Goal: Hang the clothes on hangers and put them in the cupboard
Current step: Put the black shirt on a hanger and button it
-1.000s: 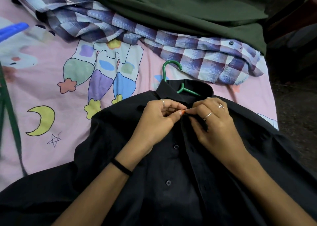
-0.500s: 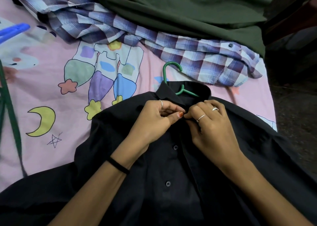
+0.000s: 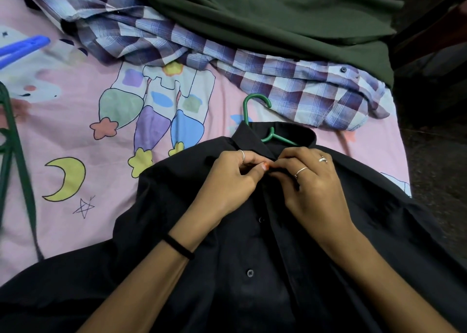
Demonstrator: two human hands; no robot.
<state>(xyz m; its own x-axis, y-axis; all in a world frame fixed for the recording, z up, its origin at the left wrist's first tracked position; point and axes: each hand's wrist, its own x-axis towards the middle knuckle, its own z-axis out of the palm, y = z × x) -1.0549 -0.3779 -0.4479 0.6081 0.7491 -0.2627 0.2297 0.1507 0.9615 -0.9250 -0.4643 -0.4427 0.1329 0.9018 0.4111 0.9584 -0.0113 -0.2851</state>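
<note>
A black shirt (image 3: 252,244) lies front-up on the bed with a green hanger (image 3: 255,110) inside it; only the hook and a bit of the neck show above the collar. My left hand (image 3: 227,181) and my right hand (image 3: 310,183) meet just below the collar, fingertips pinching the shirt's front placket at the top button. Two lower buttons show down the front. A checked purple-and-white shirt (image 3: 290,85) and a dark green garment (image 3: 278,16) lie crumpled beyond the black shirt.
The pink cartoon-print bedsheet (image 3: 75,143) covers the bed. A second dark green hanger (image 3: 15,160) lies at the left edge and a blue hanger (image 3: 22,47) at the upper left. The bed's right edge drops to a dark floor (image 3: 434,168).
Both hands have stayed at the top of the placket, with only small finger movements against each other. The shirt and hanger have not shifted.
</note>
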